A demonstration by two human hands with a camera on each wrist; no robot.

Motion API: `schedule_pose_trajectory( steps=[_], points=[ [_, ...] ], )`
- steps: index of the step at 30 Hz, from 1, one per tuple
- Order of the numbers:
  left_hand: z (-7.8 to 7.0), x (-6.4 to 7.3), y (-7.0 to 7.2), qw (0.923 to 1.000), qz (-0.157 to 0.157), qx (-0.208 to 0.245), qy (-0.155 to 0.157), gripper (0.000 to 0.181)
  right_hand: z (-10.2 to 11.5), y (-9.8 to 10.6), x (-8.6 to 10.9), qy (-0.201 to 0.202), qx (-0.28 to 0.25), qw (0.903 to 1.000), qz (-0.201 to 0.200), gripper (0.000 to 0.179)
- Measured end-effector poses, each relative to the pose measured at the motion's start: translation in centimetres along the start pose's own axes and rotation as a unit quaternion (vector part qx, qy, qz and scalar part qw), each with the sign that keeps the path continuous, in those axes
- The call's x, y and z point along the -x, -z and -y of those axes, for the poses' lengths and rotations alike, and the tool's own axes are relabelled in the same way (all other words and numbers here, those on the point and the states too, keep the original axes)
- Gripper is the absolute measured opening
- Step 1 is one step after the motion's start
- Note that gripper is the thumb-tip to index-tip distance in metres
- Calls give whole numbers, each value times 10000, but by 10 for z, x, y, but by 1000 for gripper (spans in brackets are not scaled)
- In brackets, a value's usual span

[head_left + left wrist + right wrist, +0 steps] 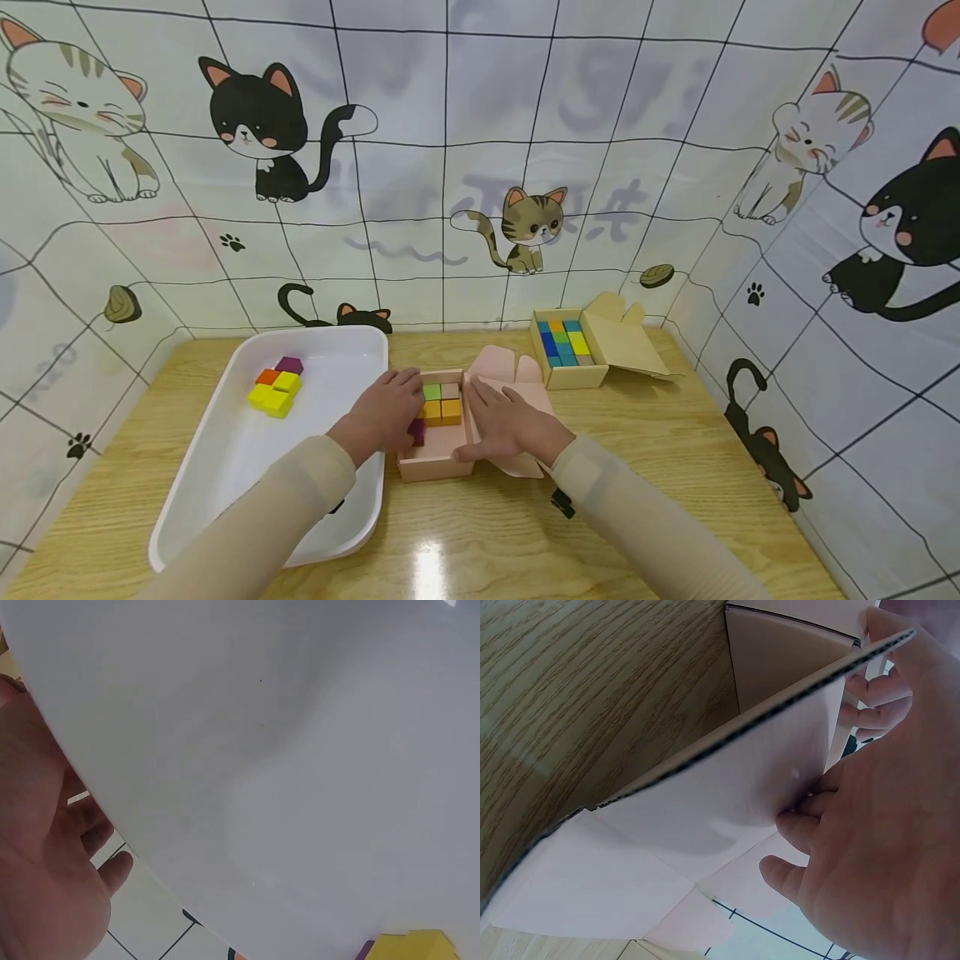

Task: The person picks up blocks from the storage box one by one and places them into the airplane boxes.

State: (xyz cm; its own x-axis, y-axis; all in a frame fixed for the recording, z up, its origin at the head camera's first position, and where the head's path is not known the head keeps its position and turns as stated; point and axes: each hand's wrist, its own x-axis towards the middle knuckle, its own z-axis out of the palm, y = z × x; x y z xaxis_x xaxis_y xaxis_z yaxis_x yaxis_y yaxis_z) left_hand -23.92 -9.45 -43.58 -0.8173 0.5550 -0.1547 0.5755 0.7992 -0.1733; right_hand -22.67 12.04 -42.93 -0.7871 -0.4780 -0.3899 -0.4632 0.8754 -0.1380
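Observation:
A small pink cardboard box (pixel 437 470) stands on the table with its lid (pixel 536 398) folded out to the right. Inside are several coloured blocks: a green one (pixel 432 392), orange ones (pixel 450 410) and a purple one (pixel 417 431). My left hand (pixel 384 415) reaches over the box's left side, its fingers bent down at the blocks. Its fingertips are hidden there, so I cannot tell whether they pinch a block. My right hand (pixel 512 423) lies along the box's right wall and lid, fingers extended; in the right wrist view the fingers touch the lid (pixel 705 817).
Left of the box stands a white tray (pixel 225 475) with several yellow blocks (pixel 276 403), an orange one (pixel 267 377) and a purple one (pixel 289 365). At the back right is an open yellow box (pixel 577 379) filled with coloured blocks. Cat-print curtains (pixel 480 100) surround the table.

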Motion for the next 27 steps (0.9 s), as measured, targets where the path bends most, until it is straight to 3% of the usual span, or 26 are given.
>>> schedule_pose_trajectory(
  steps=[6, 8, 13, 18, 27],
  points=[
    [-1, -2, -1, 10000, 77, 23, 15, 54, 0, -1, 0, 18, -5, 10000, -36, 112],
    [1, -2, 0, 9999, 27, 100, -36, 46, 0, -1, 0, 3, 9, 10000, -14, 113],
    [10, 0, 8, 9987, -331, 349, -154, 23, 0, -2, 0, -12, -21, 10000, 2, 113],
    [25, 6, 19, 9962, -657, 568, -46, 15, 0, -2, -1, -11, -106, 9999, -5, 112],
    [55, 23, 22, 9916, -1104, 579, 336, 21, 2, 0, 1, -53, -106, 9999, 41, 113]
  ],
)
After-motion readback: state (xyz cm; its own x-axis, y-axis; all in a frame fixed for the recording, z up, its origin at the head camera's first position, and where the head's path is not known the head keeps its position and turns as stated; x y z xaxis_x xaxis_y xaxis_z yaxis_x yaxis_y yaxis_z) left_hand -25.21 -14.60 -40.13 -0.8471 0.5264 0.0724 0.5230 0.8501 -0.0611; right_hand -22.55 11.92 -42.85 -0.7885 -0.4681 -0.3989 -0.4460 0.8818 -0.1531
